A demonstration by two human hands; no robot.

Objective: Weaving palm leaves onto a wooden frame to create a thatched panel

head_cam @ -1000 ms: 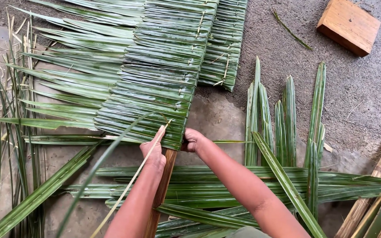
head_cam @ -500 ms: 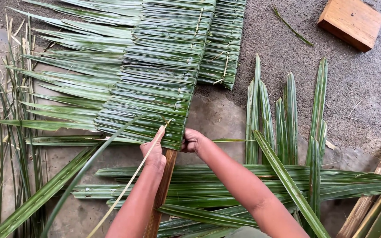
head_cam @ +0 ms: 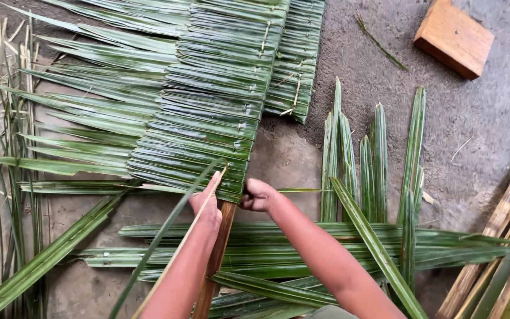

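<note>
The left hand [head_cam: 208,204] lay with its fingers nearly straight and pressed together, flat against the near edge of the stitched leaf panel [head_cam: 208,118], a thin pale strip [head_cam: 175,254] running along the forearm and up past the fingertips; whether it was pinched between the fingers I could not tell. The right hand [head_cam: 257,195] was closed into a fist just to the right, gripping the same near edge of the panel where the folded leaves wrapped over the wooden stick [head_cam: 215,260]. That stick ran from the near side up under the panel, between the two forearms.

The panel itself lay on the ground, reaching away to the far side, its leaves folded in overlapping rows with loose tips fanning out to the left. A long green leaf [head_cam: 160,236] arched across the left forearm, partly hiding it. Near the arms lay a heap of loose leaves [head_cam: 326,242] running left to right, and more cut leaves [head_cam: 379,159] lay lengthwise to the right of the panel. Thin stalks [head_cam: 7,147] were strewn on the far left. A wooden block [head_cam: 454,38], flat and orange-brown, sat on the grey ground at the far right, well apart from the hands. Bamboo slats [head_cam: 503,260] leaned in at the near right corner.
</note>
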